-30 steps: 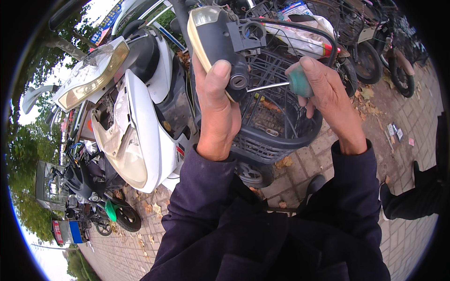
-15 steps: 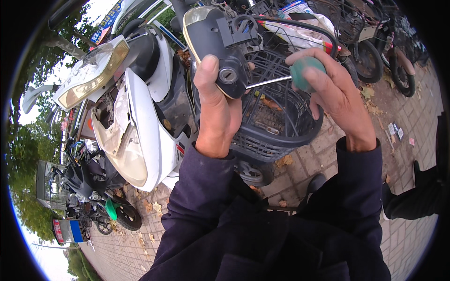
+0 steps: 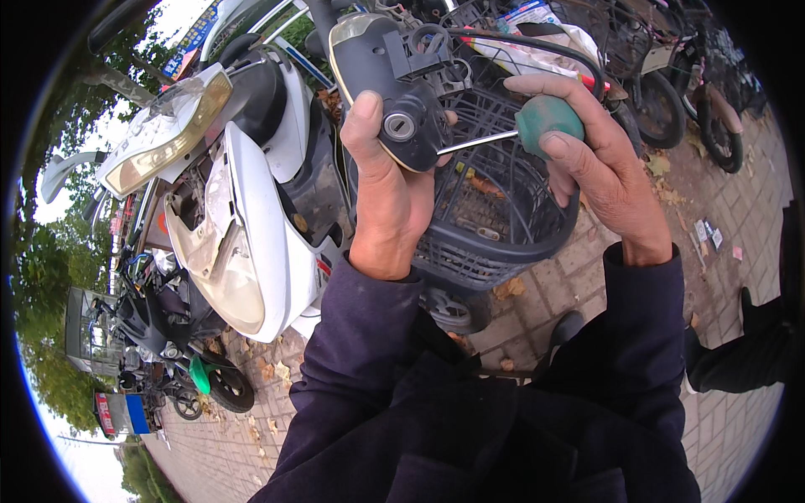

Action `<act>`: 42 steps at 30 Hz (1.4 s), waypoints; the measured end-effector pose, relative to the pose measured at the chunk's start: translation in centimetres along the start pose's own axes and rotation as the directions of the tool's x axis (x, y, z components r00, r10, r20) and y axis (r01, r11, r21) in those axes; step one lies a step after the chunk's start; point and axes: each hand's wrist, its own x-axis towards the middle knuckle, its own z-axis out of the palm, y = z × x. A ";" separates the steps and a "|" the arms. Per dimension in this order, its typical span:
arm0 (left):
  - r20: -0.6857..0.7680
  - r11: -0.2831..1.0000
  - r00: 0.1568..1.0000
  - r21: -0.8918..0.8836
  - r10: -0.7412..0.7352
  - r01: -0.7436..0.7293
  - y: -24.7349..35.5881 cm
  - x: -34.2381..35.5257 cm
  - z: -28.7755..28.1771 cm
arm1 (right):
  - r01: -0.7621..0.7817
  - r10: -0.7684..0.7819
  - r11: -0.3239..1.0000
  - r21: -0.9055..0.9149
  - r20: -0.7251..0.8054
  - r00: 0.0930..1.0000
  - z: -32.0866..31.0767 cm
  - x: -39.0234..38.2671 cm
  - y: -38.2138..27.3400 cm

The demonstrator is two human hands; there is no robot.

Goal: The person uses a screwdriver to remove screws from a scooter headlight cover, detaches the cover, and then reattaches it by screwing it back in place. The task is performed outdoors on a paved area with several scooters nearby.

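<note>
My left hand (image 3: pixel 385 189) grips the lower end of a black headlight housing (image 3: pixel 366 67). The housing has a round key lock (image 3: pixel 398 127) near my thumb and a pale lens along its far edge. In my right hand (image 3: pixel 616 172) is a screwdriver with a rounded green handle (image 3: pixel 549 126), held between thumb and fingers with the index finger stretched over its top. Its metal shaft (image 3: pixel 482 142) runs left, and the tip meets the right edge of the housing beside the lock. What the tip engages is too small to make out.
Beneath my hands sits a dark bicycle basket (image 3: pixel 503 251), with a wheel (image 3: pixel 453 310) below. A white scooter front (image 3: pixel 251 226) stands close on the left. More bikes (image 3: pixel 658 109) crowd the far right. Another person's dark-clothed leg (image 3: pixel 738 356) is at right, on leaf-strewn paving (image 3: pixel 579 285).
The fingers of my right hand have shifted on the green handle, with the index finger straighter and the thumb lower. The housing and screwdriver tip have moved slightly.
</note>
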 end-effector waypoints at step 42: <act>0.038 0.997 0.996 0.011 0.075 -0.075 -0.4 0.2 0.1 | -0.115 0.112 0.991 0.063 0.036 0.993 -0.4 0.5 0.0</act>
